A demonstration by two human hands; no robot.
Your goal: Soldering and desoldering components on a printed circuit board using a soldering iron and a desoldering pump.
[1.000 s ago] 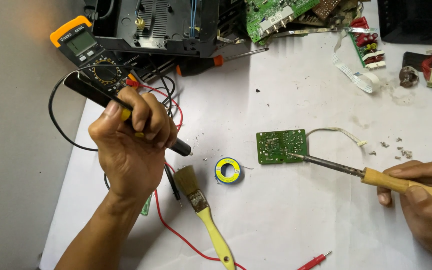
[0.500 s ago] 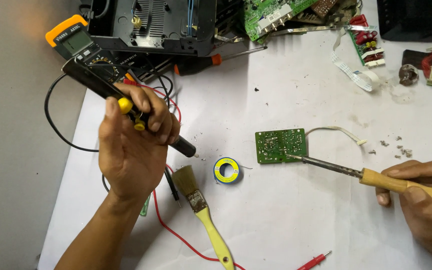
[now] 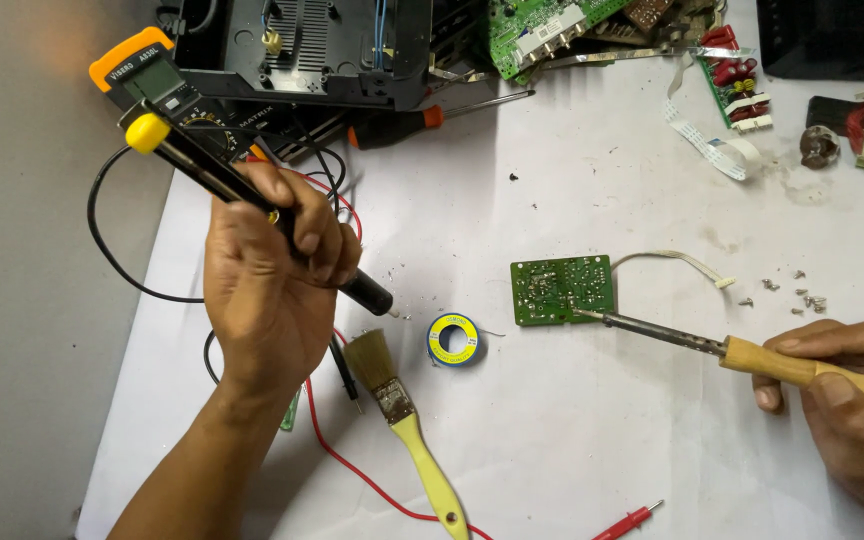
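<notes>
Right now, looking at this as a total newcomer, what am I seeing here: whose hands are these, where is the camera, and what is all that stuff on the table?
There is no machine here: the one picture comes from a camera worn on a person's head, looking down at their own two bare hands over a white table.

The left hand is closed around a black pen-shaped tool with a yellow cap, raised above the table. The right hand holds a soldering iron with a wooden handle; its metal tip rests on a small green circuit board.

Between the hands lie a small spool of solder wire and a yellow-handled brush. At the top left sits an orange and black meter, with its red lead trailing down. Opened electronics and loose screws lie further back.
</notes>
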